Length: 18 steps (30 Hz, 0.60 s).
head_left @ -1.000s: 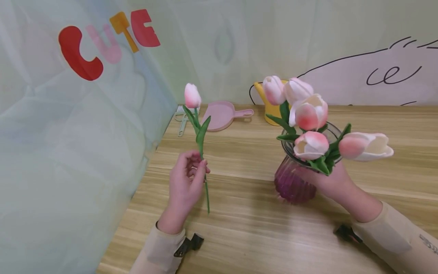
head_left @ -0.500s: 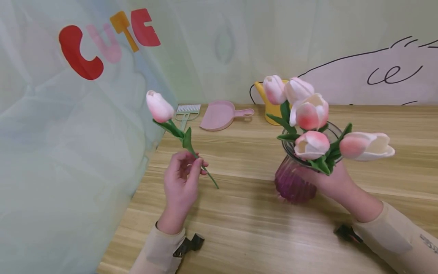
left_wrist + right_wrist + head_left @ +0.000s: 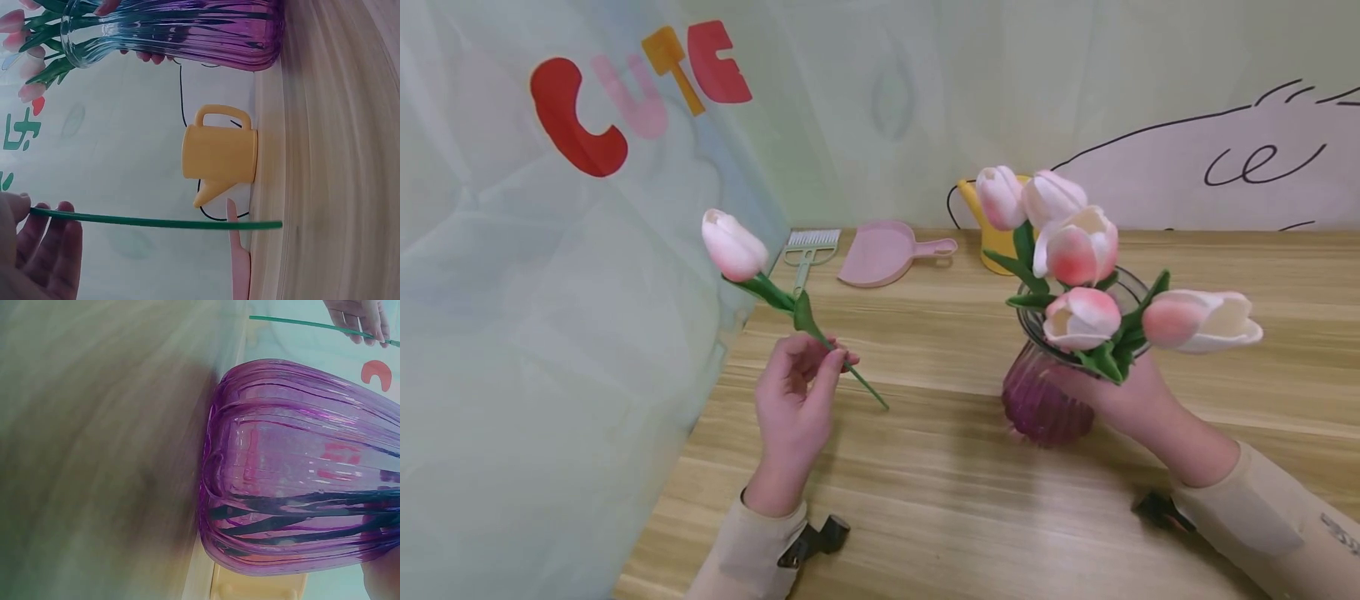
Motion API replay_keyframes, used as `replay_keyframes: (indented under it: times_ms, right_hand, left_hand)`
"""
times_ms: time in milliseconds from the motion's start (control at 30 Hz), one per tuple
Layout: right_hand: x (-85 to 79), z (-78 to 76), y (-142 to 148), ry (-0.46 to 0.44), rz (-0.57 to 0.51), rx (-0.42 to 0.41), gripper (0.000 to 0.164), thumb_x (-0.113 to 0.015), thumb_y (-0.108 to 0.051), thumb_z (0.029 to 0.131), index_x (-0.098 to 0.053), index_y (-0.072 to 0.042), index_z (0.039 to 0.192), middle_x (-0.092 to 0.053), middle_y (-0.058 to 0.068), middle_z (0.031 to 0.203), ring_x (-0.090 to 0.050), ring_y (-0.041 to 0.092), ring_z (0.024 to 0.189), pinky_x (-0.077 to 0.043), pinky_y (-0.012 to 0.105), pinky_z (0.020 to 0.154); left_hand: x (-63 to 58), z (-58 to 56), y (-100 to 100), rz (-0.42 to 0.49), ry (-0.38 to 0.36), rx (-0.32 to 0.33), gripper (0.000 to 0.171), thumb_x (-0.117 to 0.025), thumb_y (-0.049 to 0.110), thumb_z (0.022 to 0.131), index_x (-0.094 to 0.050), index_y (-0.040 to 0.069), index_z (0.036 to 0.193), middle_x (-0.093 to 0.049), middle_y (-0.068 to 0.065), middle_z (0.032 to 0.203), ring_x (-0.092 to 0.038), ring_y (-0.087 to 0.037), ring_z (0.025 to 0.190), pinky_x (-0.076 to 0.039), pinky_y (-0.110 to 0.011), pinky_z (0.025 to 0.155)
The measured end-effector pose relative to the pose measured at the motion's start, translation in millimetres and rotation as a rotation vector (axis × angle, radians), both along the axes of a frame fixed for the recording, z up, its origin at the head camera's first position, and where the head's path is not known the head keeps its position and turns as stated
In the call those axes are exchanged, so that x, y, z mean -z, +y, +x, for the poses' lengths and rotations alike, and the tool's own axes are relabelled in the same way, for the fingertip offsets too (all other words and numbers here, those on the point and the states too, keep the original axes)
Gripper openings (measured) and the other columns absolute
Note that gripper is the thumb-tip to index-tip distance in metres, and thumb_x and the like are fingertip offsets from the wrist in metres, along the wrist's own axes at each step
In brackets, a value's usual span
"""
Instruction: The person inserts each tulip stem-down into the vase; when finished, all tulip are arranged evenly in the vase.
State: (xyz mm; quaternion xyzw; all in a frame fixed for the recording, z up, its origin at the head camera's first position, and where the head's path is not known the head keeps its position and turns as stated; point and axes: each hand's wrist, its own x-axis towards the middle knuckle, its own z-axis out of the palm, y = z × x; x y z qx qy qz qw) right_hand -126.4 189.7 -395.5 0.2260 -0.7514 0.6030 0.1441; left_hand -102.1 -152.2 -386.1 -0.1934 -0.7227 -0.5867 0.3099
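My left hand (image 3: 797, 400) pinches the green stem of a single pink-and-white tulip (image 3: 735, 246) between thumb and fingers. The bloom leans up and to the left, and the bare stem end points down to the right, above the table. My right hand (image 3: 1123, 400) grips a ribbed glass vase (image 3: 1045, 404), clear at the rim and purple toward its base, which stands on the table. Several tulips (image 3: 1082, 246) fan out of its mouth, and their stems (image 3: 300, 512) show through the glass in the right wrist view. The vase and blooms partly hide the right fingers.
A yellow watering can (image 3: 220, 153) stands by the back wall, partly behind the tulips in the head view. Left of it lie a pink dustpan (image 3: 880, 254) and a small green brush (image 3: 808, 250). A sheet wall (image 3: 550, 350) borders the wooden table (image 3: 910, 500) at left.
The tulip in my left hand has tipped from nearly upright to leaning left, its stem end swinging right. My left hand has shifted slightly left. The vase and right hand have stayed put.
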Motion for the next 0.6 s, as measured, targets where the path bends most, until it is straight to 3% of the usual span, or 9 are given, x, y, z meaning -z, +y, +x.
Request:
replay_keyframes:
  times_ms: [167,300,600]
  right_hand:
    - [-1.4,-0.7,-0.7,-0.016,-0.012,0.006,0.068,-0.079,0.014,0.069,-0.061,-0.019,0.127,-0.067,-0.01,0.119,-0.061,0.008,0.111,-0.045,0.015,0.102]
    - [-1.0,-0.8,-1.2,-0.025,-0.005,0.009,0.07,-0.079,0.013,0.07,-0.06,-0.018,0.13,-0.066,-0.011,0.121,-0.06,0.007,0.112,-0.044,0.014,0.103]
    - [-1.4,1.3,-0.8,-0.02,0.04,0.025,0.065,-0.08,0.011,0.071,-0.058,-0.012,0.127,-0.065,-0.012,0.116,-0.059,0.007,0.106,-0.043,0.013,0.099]
  left_hand:
    - [-0.9,3.0,3.0,0.042,-0.018,0.065,0.013,-0.065,-0.014,0.093,-0.056,-0.014,0.102,-0.07,-0.003,0.1,-0.075,-0.013,0.085,-0.064,-0.026,0.072]
    - [-0.1,4.1,6.9,0.051,-0.01,0.11,0.012,-0.066,-0.013,0.094,-0.056,-0.015,0.1,-0.069,-0.01,0.1,-0.074,-0.014,0.085,-0.064,-0.028,0.072]
    - [1.0,3.7,10.9,0.054,0.041,0.137,0.014,-0.066,-0.013,0.094,-0.054,-0.016,0.1,-0.07,-0.007,0.101,-0.074,-0.012,0.086,-0.064,-0.027,0.071]
